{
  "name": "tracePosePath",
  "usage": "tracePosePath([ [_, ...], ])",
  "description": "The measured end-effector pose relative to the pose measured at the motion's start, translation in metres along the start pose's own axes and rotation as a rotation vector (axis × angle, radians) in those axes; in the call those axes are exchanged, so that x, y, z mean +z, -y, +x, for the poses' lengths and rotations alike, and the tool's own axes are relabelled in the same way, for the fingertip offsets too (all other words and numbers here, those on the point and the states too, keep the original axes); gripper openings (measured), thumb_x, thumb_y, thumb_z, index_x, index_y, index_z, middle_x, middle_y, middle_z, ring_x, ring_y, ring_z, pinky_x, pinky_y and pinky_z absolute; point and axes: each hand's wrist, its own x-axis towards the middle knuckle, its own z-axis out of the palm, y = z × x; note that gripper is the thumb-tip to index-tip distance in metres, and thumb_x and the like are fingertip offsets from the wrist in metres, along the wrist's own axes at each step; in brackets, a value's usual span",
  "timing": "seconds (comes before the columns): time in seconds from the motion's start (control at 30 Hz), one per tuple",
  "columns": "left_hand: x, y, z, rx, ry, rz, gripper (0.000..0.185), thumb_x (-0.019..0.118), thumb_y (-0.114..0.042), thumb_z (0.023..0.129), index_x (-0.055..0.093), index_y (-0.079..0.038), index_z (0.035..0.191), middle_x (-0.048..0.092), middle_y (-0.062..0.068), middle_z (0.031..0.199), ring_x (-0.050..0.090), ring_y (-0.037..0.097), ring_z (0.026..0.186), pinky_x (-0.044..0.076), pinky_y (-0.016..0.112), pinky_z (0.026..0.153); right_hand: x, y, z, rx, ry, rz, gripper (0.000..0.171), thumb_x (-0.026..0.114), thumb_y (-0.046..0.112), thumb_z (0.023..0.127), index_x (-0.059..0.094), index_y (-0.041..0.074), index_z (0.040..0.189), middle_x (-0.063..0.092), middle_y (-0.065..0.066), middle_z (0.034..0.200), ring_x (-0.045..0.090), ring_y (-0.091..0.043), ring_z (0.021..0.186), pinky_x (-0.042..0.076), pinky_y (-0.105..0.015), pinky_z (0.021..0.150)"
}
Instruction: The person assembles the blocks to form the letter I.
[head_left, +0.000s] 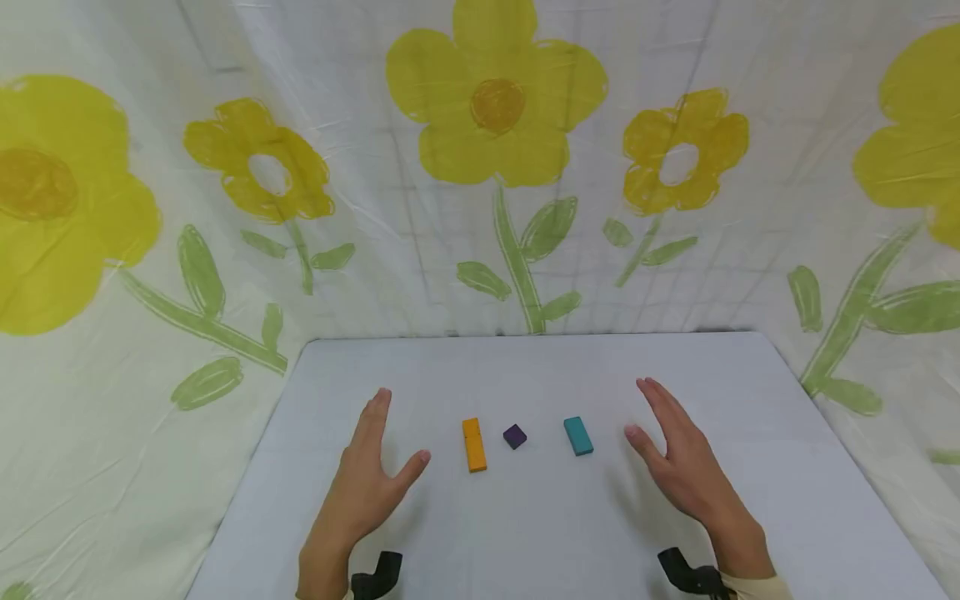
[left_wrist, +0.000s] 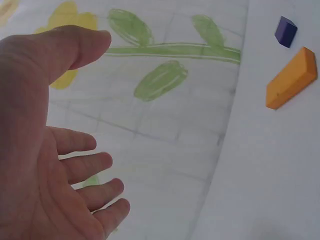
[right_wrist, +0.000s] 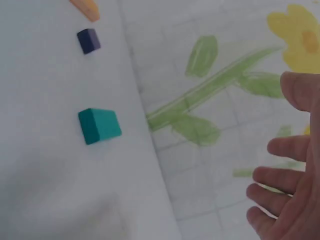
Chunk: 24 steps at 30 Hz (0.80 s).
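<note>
- On the pale table, three blocks are laid in a row: an orange block, a small purple block and a teal block, each apart from the others.
- Nothing is held by the left hand; its fingers are spread and straight, just left of the orange block.
- Nothing is held by the right hand either, its fingers extended beside the teal block.
- No block is seen to be touched, stacked or joined, so the handling is judged not yet begun.
</note>
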Motion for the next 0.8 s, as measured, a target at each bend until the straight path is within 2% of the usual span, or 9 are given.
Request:
tracePosePath([
  [0.1, -0.009, -0.004, -0.002, 0.056, -0.047, -0.052, 0.108, 0.08, -0.055, 0.097, 0.019, -0.016, 0.177, 0.026, 0.011, 0.182, 0.033, 0.041, 0.165, 0.037, 0.073, 0.126, -0.005, 0.005, 0.0, -0.02, -0.018, 0.014, 0.074, 0.068, 0.036, 0.109, 0.035, 0.02, 0.173, 0.039, -0.015, 0.176, 0.039, -0.047, 0.159, 0.038, -0.07, 0.125],
  [0.17, -0.013, -0.007, -0.002, 0.101, -0.079, -0.079, 0.108, 0.085, -0.05, 0.094, 0.023, -0.018, 0.176, 0.032, 0.009, 0.18, 0.038, 0.04, 0.163, 0.041, 0.07, 0.125, -0.009, 0.007, 0.002, -0.036, -0.031, 0.017, 0.074, 0.072, 0.036, 0.107, 0.039, 0.023, 0.172, 0.045, -0.012, 0.173, 0.045, -0.044, 0.157, 0.04, -0.053, 0.13],
  [0.3, -0.019, -0.01, 0.001, 0.204, -0.139, -0.093, 0.107, 0.094, -0.038, 0.088, 0.032, -0.025, 0.174, 0.044, 0.006, 0.175, 0.049, 0.035, 0.157, 0.047, 0.063, 0.122, -0.016, 0.011, 0.007, -0.075, -0.051, 0.035, 0.072, 0.08, 0.035, 0.102, 0.049, 0.023, 0.167, 0.057, -0.008, 0.166, 0.059, -0.041, 0.146, 0.045, -0.031, 0.124],
  [0.33, -0.02, -0.011, 0.002, 0.228, -0.152, -0.091, 0.108, 0.096, -0.036, 0.086, 0.033, -0.027, 0.173, 0.046, 0.004, 0.173, 0.051, 0.033, 0.156, 0.048, 0.055, 0.124, -0.017, 0.011, 0.009, -0.085, -0.052, 0.041, 0.072, 0.081, 0.034, 0.101, 0.051, 0.023, 0.165, 0.058, -0.007, 0.164, 0.061, -0.041, 0.144, 0.043, -0.024, 0.122],
  [0.4, -0.021, -0.011, 0.004, 0.275, -0.178, -0.094, 0.109, 0.099, -0.031, 0.082, 0.037, -0.029, 0.172, 0.05, 0.002, 0.171, 0.054, 0.031, 0.153, 0.047, 0.037, 0.125, -0.018, 0.011, 0.013, -0.107, -0.053, 0.049, 0.073, 0.084, 0.033, 0.098, 0.054, 0.023, 0.164, 0.061, -0.007, 0.162, 0.065, -0.041, 0.139, 0.042, -0.019, 0.118],
  [0.43, -0.021, -0.011, 0.005, 0.296, -0.189, -0.099, 0.109, 0.1, -0.029, 0.081, 0.038, -0.029, 0.171, 0.052, 0.002, 0.169, 0.056, 0.031, 0.152, 0.045, 0.028, 0.124, -0.018, 0.01, 0.015, -0.115, -0.054, 0.048, 0.074, 0.086, 0.033, 0.097, 0.055, 0.023, 0.163, 0.062, -0.006, 0.161, 0.066, -0.04, 0.138, 0.038, -0.013, 0.115],
  [0.53, -0.019, -0.009, 0.009, 0.347, -0.202, -0.131, 0.109, 0.102, -0.026, 0.078, 0.043, -0.03, 0.169, 0.056, 0.002, 0.166, 0.058, 0.031, 0.15, 0.034, 0.01, 0.121, -0.017, 0.007, 0.022, -0.144, -0.055, 0.055, 0.076, 0.09, 0.031, 0.093, 0.057, 0.023, 0.162, 0.064, -0.005, 0.158, 0.068, -0.037, 0.136, 0.033, -0.004, 0.111],
  [0.67, -0.013, -0.004, 0.016, 0.381, -0.188, -0.168, 0.105, 0.103, -0.026, 0.076, 0.049, -0.028, 0.166, 0.06, 0.002, 0.162, 0.06, 0.031, 0.148, 0.037, 0.011, 0.12, -0.014, 0.001, 0.03, -0.179, -0.039, 0.094, 0.076, 0.093, 0.028, 0.09, 0.06, 0.022, 0.158, 0.067, -0.001, 0.155, 0.069, -0.032, 0.134, 0.033, -0.001, 0.11],
  [0.8, -0.006, 0.001, 0.021, 0.374, -0.157, -0.181, 0.1, 0.103, -0.028, 0.076, 0.054, -0.025, 0.163, 0.063, 0.001, 0.159, 0.061, 0.029, 0.147, 0.051, 0.033, 0.121, -0.01, -0.006, 0.036, -0.195, 0.003, 0.133, 0.074, 0.094, 0.028, 0.089, 0.064, 0.023, 0.156, 0.07, 0.002, 0.152, 0.068, -0.019, 0.137, 0.036, -0.001, 0.111],
])
